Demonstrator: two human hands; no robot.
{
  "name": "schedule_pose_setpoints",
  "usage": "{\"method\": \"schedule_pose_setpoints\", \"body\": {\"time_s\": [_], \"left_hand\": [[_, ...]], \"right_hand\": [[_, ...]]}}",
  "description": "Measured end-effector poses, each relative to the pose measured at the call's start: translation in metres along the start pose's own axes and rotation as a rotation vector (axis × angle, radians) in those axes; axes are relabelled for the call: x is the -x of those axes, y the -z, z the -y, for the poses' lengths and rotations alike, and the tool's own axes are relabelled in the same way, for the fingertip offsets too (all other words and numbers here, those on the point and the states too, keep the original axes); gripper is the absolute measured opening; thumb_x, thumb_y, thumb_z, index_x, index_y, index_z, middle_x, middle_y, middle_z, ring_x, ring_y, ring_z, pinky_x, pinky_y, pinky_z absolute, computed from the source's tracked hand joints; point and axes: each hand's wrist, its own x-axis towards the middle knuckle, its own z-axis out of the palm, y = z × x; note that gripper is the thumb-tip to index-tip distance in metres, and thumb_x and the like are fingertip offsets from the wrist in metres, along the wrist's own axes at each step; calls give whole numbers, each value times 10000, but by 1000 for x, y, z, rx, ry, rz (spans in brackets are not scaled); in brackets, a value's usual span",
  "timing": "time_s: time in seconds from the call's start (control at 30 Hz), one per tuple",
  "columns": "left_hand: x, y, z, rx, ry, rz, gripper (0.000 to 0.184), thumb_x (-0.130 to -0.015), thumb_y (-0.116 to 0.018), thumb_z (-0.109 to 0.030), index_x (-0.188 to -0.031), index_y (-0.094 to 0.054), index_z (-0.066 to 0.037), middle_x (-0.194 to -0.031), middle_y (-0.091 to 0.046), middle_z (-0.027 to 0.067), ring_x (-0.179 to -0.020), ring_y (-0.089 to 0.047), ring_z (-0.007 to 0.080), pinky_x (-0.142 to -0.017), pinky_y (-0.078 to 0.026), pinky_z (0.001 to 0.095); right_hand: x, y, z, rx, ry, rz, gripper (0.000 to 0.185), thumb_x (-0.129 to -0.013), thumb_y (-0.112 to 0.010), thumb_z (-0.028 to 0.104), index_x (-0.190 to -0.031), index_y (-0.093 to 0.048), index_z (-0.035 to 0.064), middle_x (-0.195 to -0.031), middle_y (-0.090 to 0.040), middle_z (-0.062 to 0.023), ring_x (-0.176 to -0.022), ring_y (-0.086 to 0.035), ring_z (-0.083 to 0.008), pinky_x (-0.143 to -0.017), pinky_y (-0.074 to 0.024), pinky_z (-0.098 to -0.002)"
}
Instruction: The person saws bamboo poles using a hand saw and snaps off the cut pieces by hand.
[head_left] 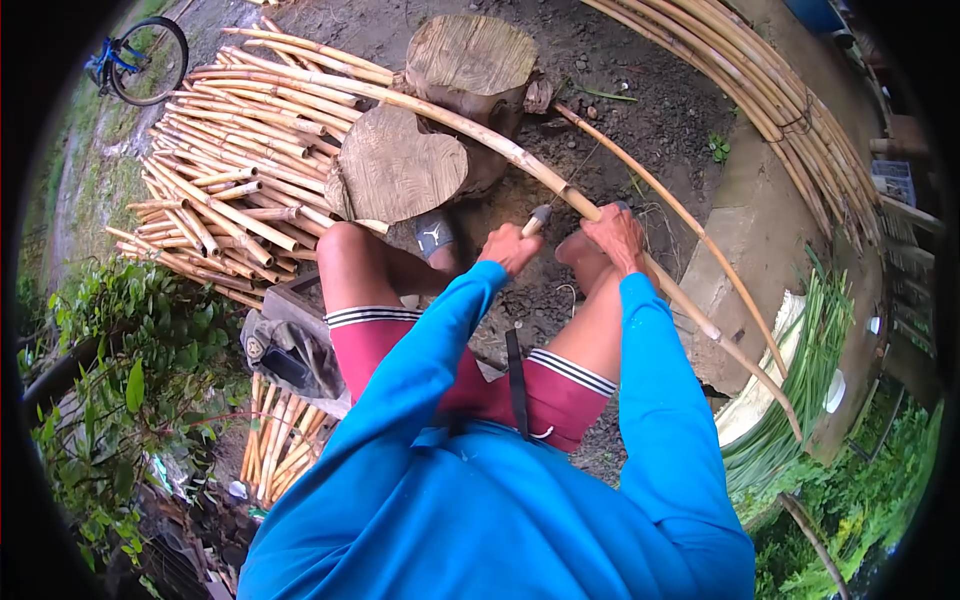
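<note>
A long, pale bamboo pole (505, 150) runs from the upper left, across a wood stump, down to the lower right. My right hand (615, 238) is wrapped round it near its middle, above my right knee. In my closed left hand (510, 250) is a short tool handle (537, 219), pale with a dark grey rounded end. The rest of that tool is hidden, so its kind does not show. My left hand is just left of the pole, apart from it. A heart-shaped wood stump (400, 165) stands before my left knee, and a rounder stump (470, 55) is behind it.
Cut bamboo pieces (225, 170) lie heaped at the left. A thinner pole (680, 210) slants along the right. Bundled long poles (790, 110) curve across the upper right, with green strips (800, 390) below them. A grey cap (285, 352) sits by my left thigh.
</note>
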Motion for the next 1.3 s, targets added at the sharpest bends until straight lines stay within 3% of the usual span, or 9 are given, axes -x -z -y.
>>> {"method": "schedule_pose_setpoints", "body": {"time_s": [0.13, 0.33, 0.53, 0.73, 0.8, 0.93, 0.97, 1.1, 1.3], "left_hand": [[74, 20, 58, -145, -126, -106, 465, -775, -628, -397, -835, -653, 63, -706, -641, 222, -723, -662, 333, -699, -490, 427], [-8, -2, -4, -49, -7, -57, 479, -787, -613, -404, -837, -646, 71, -670, -626, 210, -616, -643, 302, -609, -483, 419], [64, 15, 79, -191, -58, -81, 465, -775, -628, -433, -878, -689, 16, -722, -656, 208, -672, -670, 306, -672, -507, 408], [-3, 3, -16, -23, 117, 39, 393, -807, -634, -359, -993, -675, -16, -693, -635, 196, -682, -670, 318, -643, -517, 418], [-15, -1, 38, -460, -363, -5, 328, -819, -624, -297, -1015, -668, -38, -703, -623, 206, -721, -673, 325, -663, -532, 419], [49, 8, 125, -355, -379, -91, 302, -809, -628, -293, -908, -695, -15, -698, -619, 204, -753, -684, 314, -713, -538, 404], [70, 18, 63, -151, -53, -52, 378, -784, -631, -341, -860, -690, 25, -701, -635, 211, -741, -685, 289, -714, -523, 397], [-11, 4, -12, -8, 78, 27, 462, -781, -626, -391, -802, -639, 70, -615, -603, 156, -561, -630, 267, -538, -490, 392], [64, 13, 89, -194, -70, -81, 388, -789, -632, -352, -818, -658, 35, -628, -616, 168, -619, -650, 260, -621, -502, 414]], "right_hand": [[-2, -2, -3, 52, 3, -33, 377, -760, -650, 370, -950, -723, 52, -902, -684, -243, -886, -661, -419, -811, -535, -474], [-4, 2, 3, 0, -9, 5, 385, -753, -658, 365, -940, -723, 35, -900, -680, -256, -876, -662, -426, -801, -541, -475], [-5, 2, 1, 64, -29, -20, 393, -756, -664, 371, -937, -721, 28, -930, -681, -258, -902, -662, -422, -829, -538, -468], [3, -3, 1, 30, -41, 32, 396, -748, -670, 366, -948, -720, 28, -949, -680, -257, -907, -661, -420, -833, -535, -470], [-1, 0, -3, 16, -19, 17, 391, -745, -669, 356, -949, -720, 26, -958, -677, -261, -918, -661, -417, -835, -534, -471], [-1, 0, -3, 78, -54, -15, 398, -745, -654, 356, -950, -719, 21, -963, -678, -260, -933, -656, -422, -840, -531, -474], [2, -1, -4, 81, -59, -7, 398, -745, -654, 356, -950, -719, 21, -963, -678, -260, -933, -656, -422, -840, -531, -474], [-8, 4, 5, 2, -55, 6, 359, -743, -652, 320, -928, -726, 22, -944, -675, -283, -936, -661, -426, -862, -526, -467], [-1, 3, -3, 28, -46, -43, 348, -733, -656, 307, -930, -728, 30, -943, -681, -264, -937, -665, -407, -863, -522, -465]]}}
